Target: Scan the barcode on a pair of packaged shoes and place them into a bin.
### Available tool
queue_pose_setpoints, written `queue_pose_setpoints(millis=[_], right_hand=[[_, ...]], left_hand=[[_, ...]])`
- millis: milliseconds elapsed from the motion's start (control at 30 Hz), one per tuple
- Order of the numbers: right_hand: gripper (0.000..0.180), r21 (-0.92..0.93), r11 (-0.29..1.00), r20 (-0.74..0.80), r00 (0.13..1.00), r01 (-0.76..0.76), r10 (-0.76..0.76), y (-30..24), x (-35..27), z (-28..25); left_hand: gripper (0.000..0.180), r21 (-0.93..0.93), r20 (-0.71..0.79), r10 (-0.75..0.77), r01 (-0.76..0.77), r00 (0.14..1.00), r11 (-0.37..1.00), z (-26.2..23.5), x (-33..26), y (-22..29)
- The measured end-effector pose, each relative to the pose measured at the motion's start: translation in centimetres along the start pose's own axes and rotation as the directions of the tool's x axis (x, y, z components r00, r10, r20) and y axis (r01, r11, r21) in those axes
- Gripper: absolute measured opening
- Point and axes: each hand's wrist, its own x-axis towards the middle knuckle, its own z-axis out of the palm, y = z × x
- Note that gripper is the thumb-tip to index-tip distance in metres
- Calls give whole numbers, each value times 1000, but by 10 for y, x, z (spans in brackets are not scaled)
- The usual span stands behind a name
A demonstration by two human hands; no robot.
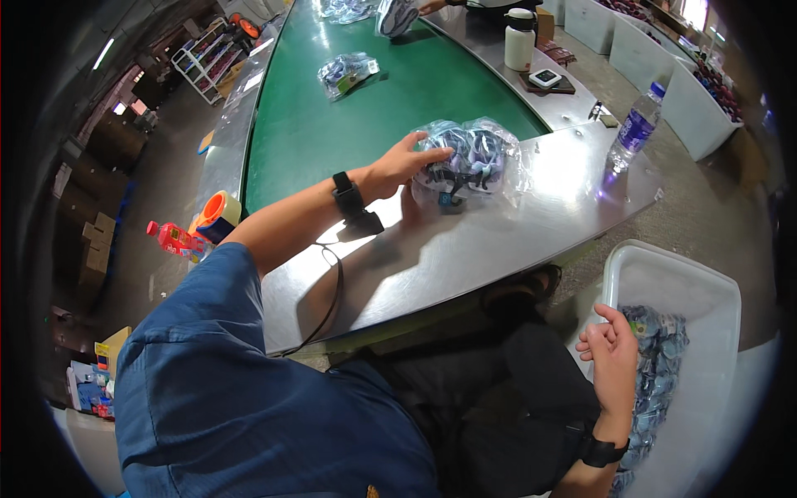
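A clear plastic bag (pixel 477 162) with what looks like a pair of blue-grey patterned slippers is at the near end of the table. My left hand (pixel 413 159) grips its left edge, thumb over the front; the other fingers are partly hidden. Down at the right, my right hand (pixel 613 344) hovers at the near side of a white plastic bin (pixel 706 278). Its fingers are loosely bent and apart, with nothing seen in them. Inside that bin, similar bagged goods (pixel 660 373) lie stacked in a row.
The green conveyor belt (pixel 390 108) carries another bagged item (pixel 347 75), with more at the far end beside another person's hand (pixel 432 7). A water bottle (pixel 635 129) and a white flask (pixel 520 40) stand right. Tape rolls (pixel 217 217) and a red-capped bottle (pixel 173 239) are left.
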Motion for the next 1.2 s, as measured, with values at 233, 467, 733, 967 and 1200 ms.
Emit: queue_pose_setpoints(millis=[233,467,733,967,1200], right_hand=[[38,10,1000,-27,1000,-11,11,2,1,-2],[37,82,997,-19,1000,-2,4,3,-1,-2],[42,362,930,181,983,-63,-4,2,-1,-3],[34,129,986,348,926,110,-149,3,-16,0],[41,187,974,-124,987,127,-105,8,-104,-35]], left_hand=[[25,-510,298,-230,358,927,783,15,-27,6],[57,-501,526,-108,410,843,762,45,-86,1],[88,-300,750,-8,351,661,887,91,-129,19],[83,-147,866,-37,324,499,935,140,-142,22],[81,-224,786,48,211,617,951,151,-152,2]])
